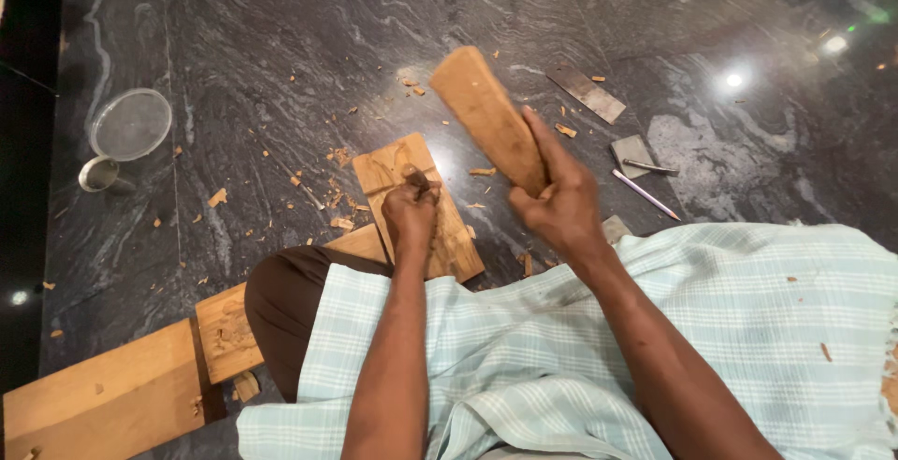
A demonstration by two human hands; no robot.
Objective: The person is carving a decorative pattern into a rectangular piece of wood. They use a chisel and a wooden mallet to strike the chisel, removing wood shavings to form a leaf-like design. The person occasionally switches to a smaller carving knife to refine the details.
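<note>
My left hand (410,214) is closed around a chisel (417,179) whose tip rests on a small carved wooden panel (398,163) lying on the dark stone floor. My right hand (554,200) grips the lower end of a wooden mallet block (485,112), raised and tilted up to the left above the panel. The chisel's shaft is mostly hidden inside my fist. Wood chips (339,156) lie scattered around the panel.
A long wooden plank (112,395) runs under my knee at lower left. A round strainer (130,124) and metal cup (98,174) sit at far left. A flat metal blade (586,93), a grey stone (632,153) and a pencil (645,194) lie to the right.
</note>
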